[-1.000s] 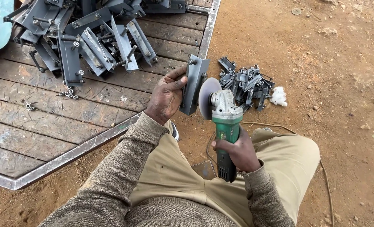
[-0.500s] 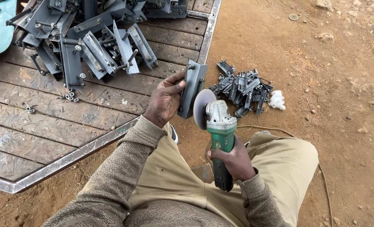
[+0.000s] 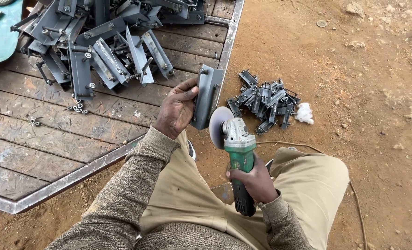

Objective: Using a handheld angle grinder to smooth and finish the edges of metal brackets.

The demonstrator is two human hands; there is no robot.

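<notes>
My left hand [image 3: 177,110] grips a grey steel angle bracket [image 3: 208,95] and holds it upright over the edge of a ribbed metal platform [image 3: 67,153]. My right hand [image 3: 257,180] is wrapped around the body of a green angle grinder [image 3: 238,153]. The grinder's disc [image 3: 218,126] sits right beside the lower end of the bracket, close to touching it. My knees in tan trousers are below both hands.
A large heap of similar grey brackets [image 3: 104,46] lies on the platform at the back left. A smaller pile of brackets [image 3: 264,99] and a white rag [image 3: 303,113] lie on the brown dirt to the right. The grinder's cord [image 3: 308,148] runs over the ground.
The grinder has shifted slightly away from the bracket and down. My left hand has turned the bracket a little more upright.
</notes>
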